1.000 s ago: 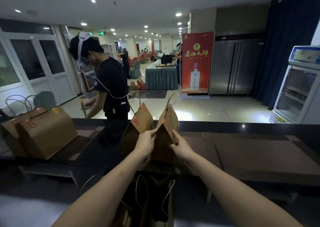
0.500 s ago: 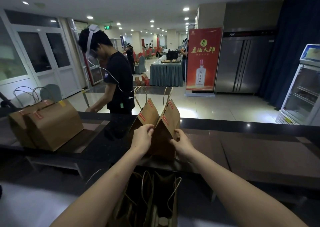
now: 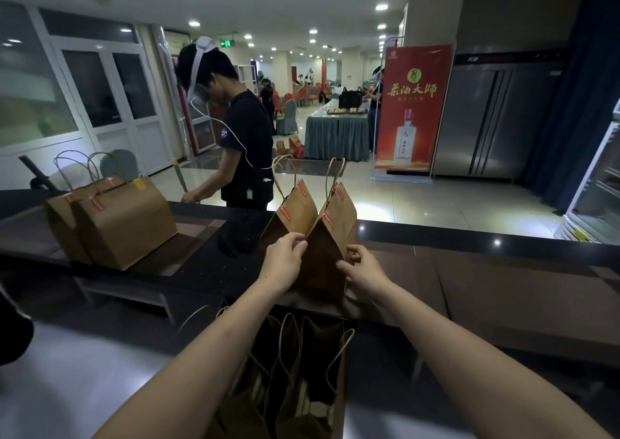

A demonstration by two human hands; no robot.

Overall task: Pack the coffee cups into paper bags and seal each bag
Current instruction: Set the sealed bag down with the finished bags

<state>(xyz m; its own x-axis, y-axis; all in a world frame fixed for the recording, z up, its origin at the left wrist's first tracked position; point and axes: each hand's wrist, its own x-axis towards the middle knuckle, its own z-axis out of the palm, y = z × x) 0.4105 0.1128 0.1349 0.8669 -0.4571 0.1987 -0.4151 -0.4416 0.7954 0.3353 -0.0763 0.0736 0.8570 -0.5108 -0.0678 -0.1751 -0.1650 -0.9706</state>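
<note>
Paper bag [image 3: 330, 237], contents hidden, in curled left grip [image 3: 283, 262] and curled right grip [image 3: 365, 272].

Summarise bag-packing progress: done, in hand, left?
Done: two red-stickered brown paper bags left on the dark counter, a third stickered bag at centre. In hand: left hand and right hand hold a fourth stickered bag. Left: open-topped brown bags below, unsealed; contents unclear.

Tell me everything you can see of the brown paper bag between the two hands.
The paper bag looks like plain brown kraft paper and stands upright on the dark counter. Its top is folded to a peak and sealed with red sticker strips, with twisted paper handles standing above. The left hand pinches its left edge, and the right hand pinches its right edge. A second sealed bag stands close at its left.
</note>
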